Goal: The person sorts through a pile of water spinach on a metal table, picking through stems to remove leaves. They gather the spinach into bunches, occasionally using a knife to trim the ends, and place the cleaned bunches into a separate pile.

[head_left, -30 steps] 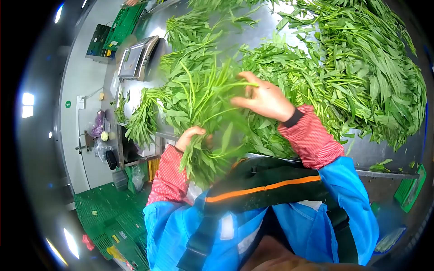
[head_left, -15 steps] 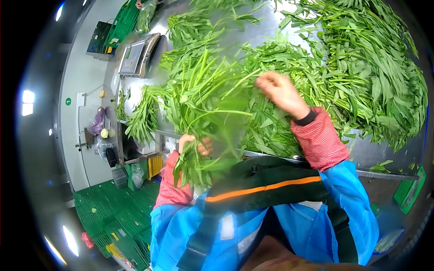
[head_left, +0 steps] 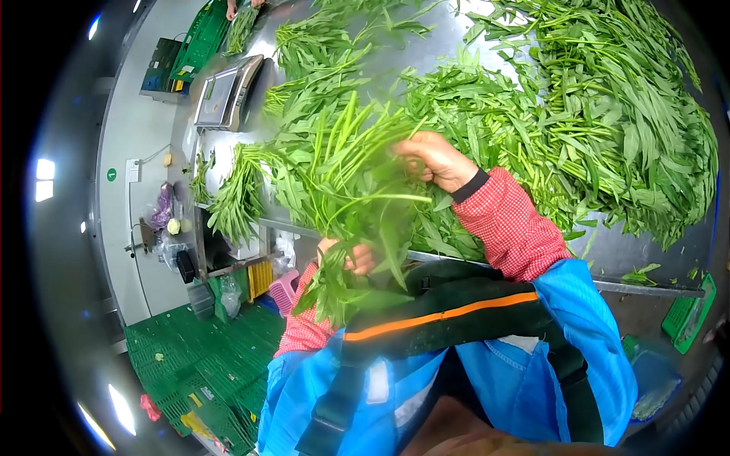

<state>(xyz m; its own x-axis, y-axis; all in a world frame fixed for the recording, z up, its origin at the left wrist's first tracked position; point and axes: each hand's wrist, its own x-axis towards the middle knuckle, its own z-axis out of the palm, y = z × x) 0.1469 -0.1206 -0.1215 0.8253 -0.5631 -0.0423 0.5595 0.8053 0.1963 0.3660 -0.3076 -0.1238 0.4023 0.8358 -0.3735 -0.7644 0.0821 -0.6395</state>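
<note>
My left hand (head_left: pixel 351 257) is closed around a bunch of water spinach (head_left: pixel 334 163), held in front of my apron. Its pale stems fan upward and the leaves hang down over my wrist, partly hiding the fingers. At the upper right of the bunch, my right hand (head_left: pixel 439 161) has its fingers curled together on the stem ends. Just beyond it lies a loose heap of water spinach (head_left: pixel 471 99) on the metal table (head_left: pixel 437 42). More sorted bunches (head_left: pixel 308 83) rest behind my left hand, one with its leaves drooping over the table edge.
A scale (head_left: pixel 226 93) stands on the table at the left. A large pile of water spinach (head_left: pixel 623 114) covers the right side. Green crates (head_left: pixel 182 349) are on the floor at lower left. Another person's hand (head_left: pixel 232 9) shows at the top beside a bunch.
My right hand has moved left and slightly down, from near the loose heap to the stem ends of the bunch. My left hand still grips the bunch, slightly lower.
</note>
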